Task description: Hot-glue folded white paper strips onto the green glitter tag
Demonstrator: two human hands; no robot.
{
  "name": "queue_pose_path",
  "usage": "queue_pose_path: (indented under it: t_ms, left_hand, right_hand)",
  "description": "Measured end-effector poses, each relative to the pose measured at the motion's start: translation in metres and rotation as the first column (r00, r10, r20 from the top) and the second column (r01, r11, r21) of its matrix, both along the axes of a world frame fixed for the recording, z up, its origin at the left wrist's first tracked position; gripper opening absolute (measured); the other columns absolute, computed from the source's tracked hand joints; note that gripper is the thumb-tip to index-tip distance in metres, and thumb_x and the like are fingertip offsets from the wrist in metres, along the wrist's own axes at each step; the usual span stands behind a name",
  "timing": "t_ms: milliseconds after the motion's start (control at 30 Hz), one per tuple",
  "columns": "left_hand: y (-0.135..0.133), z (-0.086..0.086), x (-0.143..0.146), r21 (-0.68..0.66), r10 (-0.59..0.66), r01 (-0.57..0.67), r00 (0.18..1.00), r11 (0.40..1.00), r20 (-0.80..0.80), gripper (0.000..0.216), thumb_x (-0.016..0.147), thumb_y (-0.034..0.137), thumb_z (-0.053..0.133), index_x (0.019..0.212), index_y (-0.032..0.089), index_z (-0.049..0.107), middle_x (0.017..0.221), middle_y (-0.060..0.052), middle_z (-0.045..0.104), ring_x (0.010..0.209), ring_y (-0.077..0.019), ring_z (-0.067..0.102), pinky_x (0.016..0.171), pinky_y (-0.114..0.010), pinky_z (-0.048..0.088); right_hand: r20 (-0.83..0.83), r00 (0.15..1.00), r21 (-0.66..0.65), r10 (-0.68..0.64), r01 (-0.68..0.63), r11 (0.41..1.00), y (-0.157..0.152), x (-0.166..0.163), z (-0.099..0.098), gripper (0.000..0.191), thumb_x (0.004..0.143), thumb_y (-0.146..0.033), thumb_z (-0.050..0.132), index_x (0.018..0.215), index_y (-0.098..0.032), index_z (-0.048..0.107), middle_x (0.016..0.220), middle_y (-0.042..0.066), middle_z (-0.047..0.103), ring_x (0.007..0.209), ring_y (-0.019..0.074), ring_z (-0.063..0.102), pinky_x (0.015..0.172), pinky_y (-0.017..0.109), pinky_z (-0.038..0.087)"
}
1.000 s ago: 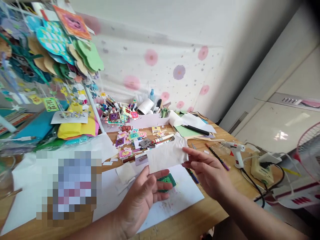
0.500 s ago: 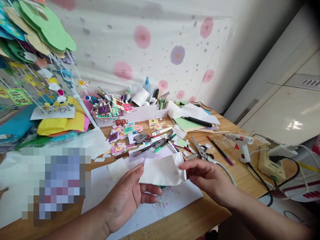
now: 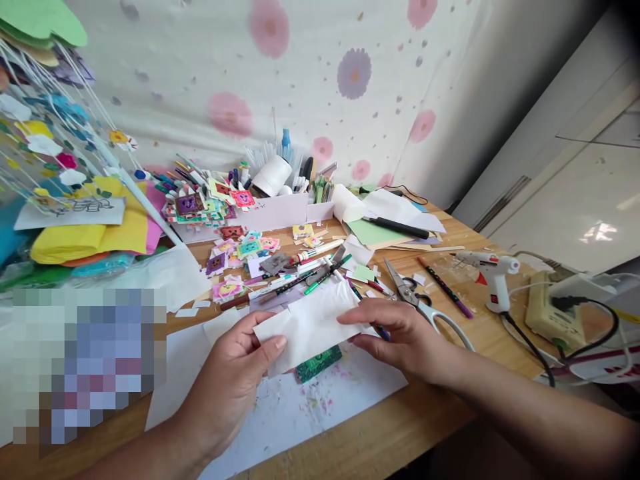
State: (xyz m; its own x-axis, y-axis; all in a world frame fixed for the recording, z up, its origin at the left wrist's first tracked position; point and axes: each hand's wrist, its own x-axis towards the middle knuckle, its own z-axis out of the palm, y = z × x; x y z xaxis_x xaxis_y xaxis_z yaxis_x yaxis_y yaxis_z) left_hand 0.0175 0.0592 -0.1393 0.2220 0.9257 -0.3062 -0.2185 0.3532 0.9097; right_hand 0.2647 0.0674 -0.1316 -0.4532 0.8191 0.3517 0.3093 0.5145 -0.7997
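Observation:
A strip of white paper point(image 3: 307, 327) is stretched between both hands above the table. My left hand point(image 3: 250, 357) pinches its left end, thumb on top. My right hand point(image 3: 400, 333) grips the other end between thumb and fingers. Below the strip, a small green coloured piece of paper point(image 3: 319, 363) lies on a large white sheet point(image 3: 280, 427) marked with stray colour. The strip hides part of the green piece. A green marker point(image 3: 327, 275) and other pens lie just beyond the strip. Scissors with grey handles point(image 3: 445, 320) are near my right hand.
Small coloured paper cutouts point(image 3: 227, 290) are scattered behind the pens. A white glue gun point(image 3: 493, 273) stands at the right beside a power strip point(image 3: 553, 313). A box of pens point(image 3: 280, 210) and paper pieces stands against the curtain. Paper decorations hang on strings at the left.
My left thumb has come over the top of the paper strip and its fingers have gone beneath. The strip has tilted, and more of the green piece shows. The view has shifted slightly.

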Motion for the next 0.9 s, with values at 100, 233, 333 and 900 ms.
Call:
queue_pose_path:
  t_ms: [100,233,333,900]
  left_hand:
    - [-0.001,-0.001,-0.001,0.010,0.033,-0.032,0.998,0.999,-0.050,0.040,0.074,0.030,0.075,0.111,0.022,0.062,0.082,-0.001,0.069,0.071,-0.0141,0.061,0.065,-0.023,0.049]
    - [-0.003,0.002,0.001,-0.017,0.036,-0.035,0.999,0.999,0.014,0.040,0.073,0.029,0.076,0.110,0.023,0.063,0.087,-0.001,0.069,0.076,-0.0142,0.060,0.064,-0.023,0.050]
    - [-0.004,0.005,0.001,-0.090,-0.023,0.031,0.996,0.995,0.090,0.034,0.074,0.031,0.074,0.106,0.023,0.066,0.102,-0.004,0.069,0.086,-0.0173,0.061,0.065,-0.027,0.053]
    - [-0.009,0.005,0.002,-0.023,-0.074,0.073,0.994,0.997,-0.078,0.032,0.071,0.037,0.076,0.092,0.017,0.063,0.071,-0.002,0.066,0.061,-0.0140,0.057,0.056,-0.024,0.047]
  right_hand:
    - [-0.019,1.000,0.015,-0.009,0.009,1.000,-0.001,-0.002,-0.003,0.012,0.085,-0.019,0.064,0.093,-0.019,0.073,0.078,0.005,0.072,0.070,0.0138,0.064,0.065,0.025,0.051]
    - [-0.051,0.996,-0.002,-0.079,0.079,0.997,-0.004,-0.006,-0.003,0.009,0.086,-0.022,0.064,0.085,-0.018,0.072,0.078,0.005,0.073,0.069,0.0137,0.066,0.065,0.025,0.053]
    - [-0.058,0.996,0.008,-0.071,0.071,0.997,-0.008,-0.007,0.001,0.009,0.083,-0.024,0.068,0.090,-0.019,0.071,0.082,0.005,0.073,0.072,0.0146,0.067,0.068,0.026,0.054]
    - [-0.085,0.991,0.069,-0.105,0.111,0.991,-0.016,-0.005,0.005,0.007,0.084,-0.025,0.067,0.087,-0.022,0.072,0.083,0.006,0.072,0.079,0.0178,0.067,0.072,0.031,0.054]
